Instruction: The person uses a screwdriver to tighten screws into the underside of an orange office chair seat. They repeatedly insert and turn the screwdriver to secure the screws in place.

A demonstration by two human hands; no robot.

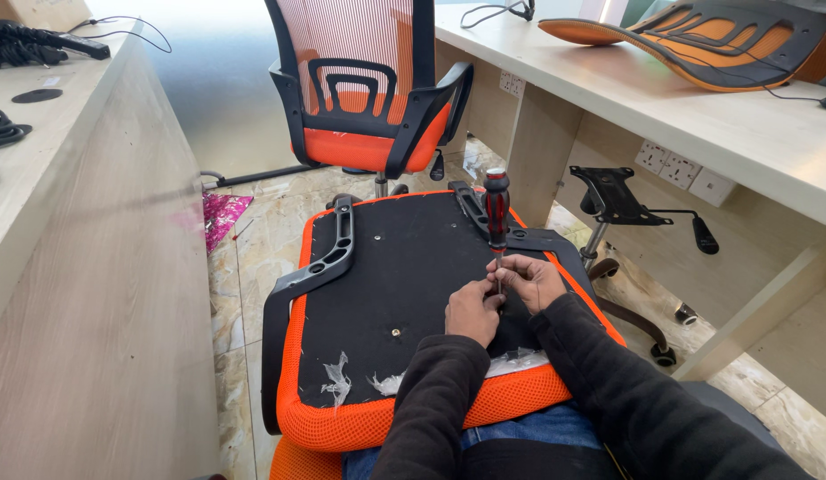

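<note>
Both hands meet on the shaft of a screwdriver (497, 213) that stands upright, its red and black handle rising free above them. Fingers of the right hand (530, 281) are pinched closed around the thin metal shaft near its tip, and the left hand (472, 311) is curled shut just beside it, fingertips touching the same spot. The tip rests on the black underside of an upturned orange seat cushion (404, 276), which lies across the person's lap with black armrest brackets (328, 253) bolted along its sides. Beyond it stands an assembled orange mesh chair (368, 89). To the right, under a pale wooden desk (697, 116), sits a black chair base mechanism (613, 196).
</note>
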